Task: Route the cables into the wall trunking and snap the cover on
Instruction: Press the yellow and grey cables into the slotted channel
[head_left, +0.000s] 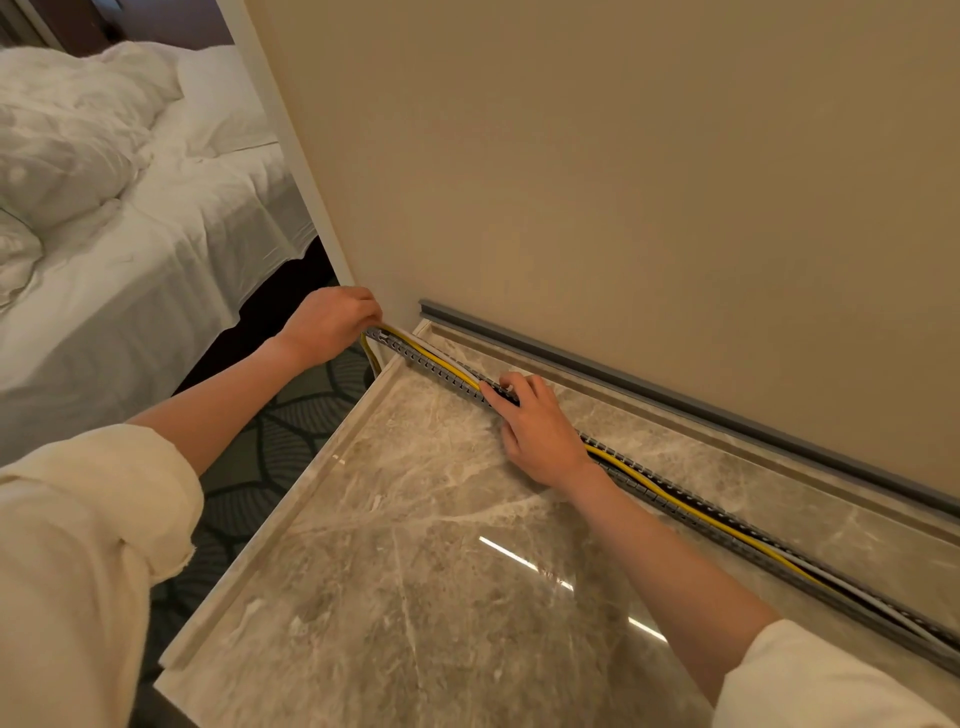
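The left hand (332, 322) grips the far-left end of the slotted trunking (675, 499) lying on the marble worktop (415, 545). The right hand (535, 426), fingers spread, presses the cables (654, 480) into it. The grey cover (675, 400) rests against the wall beyond.

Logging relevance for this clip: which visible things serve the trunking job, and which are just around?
Job: grey slotted trunking; yellow cable; white cable; grey cover strip by wall; left hand; right hand.
Around: white bed; marble countertop; patterned carpet.

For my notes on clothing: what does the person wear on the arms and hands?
Both hands, left hand and right hand, are bare: no gloves, rings or watch visible. The cream sleeves, left sleeve and right sleeve, are loose, rolled up to about the elbow; forearms uncovered.
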